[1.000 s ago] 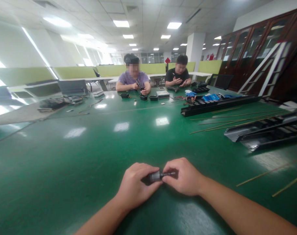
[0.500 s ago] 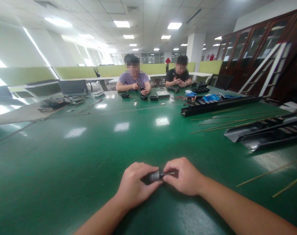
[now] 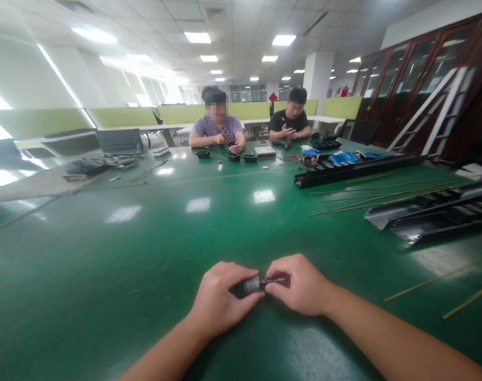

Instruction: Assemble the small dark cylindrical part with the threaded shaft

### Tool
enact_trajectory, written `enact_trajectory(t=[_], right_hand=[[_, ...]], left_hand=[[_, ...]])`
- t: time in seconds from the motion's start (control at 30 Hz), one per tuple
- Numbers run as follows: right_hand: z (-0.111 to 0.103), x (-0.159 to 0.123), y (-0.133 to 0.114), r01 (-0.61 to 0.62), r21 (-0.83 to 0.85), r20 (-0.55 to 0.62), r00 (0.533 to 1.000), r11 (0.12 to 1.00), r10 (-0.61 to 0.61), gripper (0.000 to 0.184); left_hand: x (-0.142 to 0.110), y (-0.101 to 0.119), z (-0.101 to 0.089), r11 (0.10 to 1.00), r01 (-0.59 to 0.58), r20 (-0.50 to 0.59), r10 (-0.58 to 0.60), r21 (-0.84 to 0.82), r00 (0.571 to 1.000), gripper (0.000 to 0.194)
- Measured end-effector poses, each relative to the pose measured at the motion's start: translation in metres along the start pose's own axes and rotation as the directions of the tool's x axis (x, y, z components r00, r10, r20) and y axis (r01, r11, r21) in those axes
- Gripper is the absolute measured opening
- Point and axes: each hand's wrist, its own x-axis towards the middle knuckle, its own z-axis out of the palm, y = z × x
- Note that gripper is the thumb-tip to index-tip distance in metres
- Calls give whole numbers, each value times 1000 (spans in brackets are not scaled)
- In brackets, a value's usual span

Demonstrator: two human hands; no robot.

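My left hand [image 3: 219, 301] rests on the green table [image 3: 145, 254] with its fingers closed around a small dark cylindrical part [image 3: 252, 284]. A thin dark rod [image 3: 273, 280] sticks out of that part to the right. My right hand [image 3: 300, 286] pinches the rod, thumb and fingers pressed together. Both hands meet near the table's front edge, and most of the part is hidden inside my left fingers.
Long black trays [image 3: 431, 211] and thin brass-coloured rods [image 3: 384, 198] lie at the right. Another black tray with blue parts [image 3: 344, 164] lies farther back. Two people [image 3: 217, 129] sit at the far end with small black boxes [image 3: 243, 157]. Cables [image 3: 90, 168] lie at the far left.
My hands and the part stay almost still. The person in black at the far end has drawn both hands in closer to the body.
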Motion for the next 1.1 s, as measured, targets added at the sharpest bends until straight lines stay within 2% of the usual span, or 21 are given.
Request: enact_trajectory(t=[1.1], right_hand=[[1, 1, -1, -39, -35, -40, 999, 999, 38, 5]], left_hand=[[1, -2, 0, 999, 35, 6, -35, 4, 999, 23]])
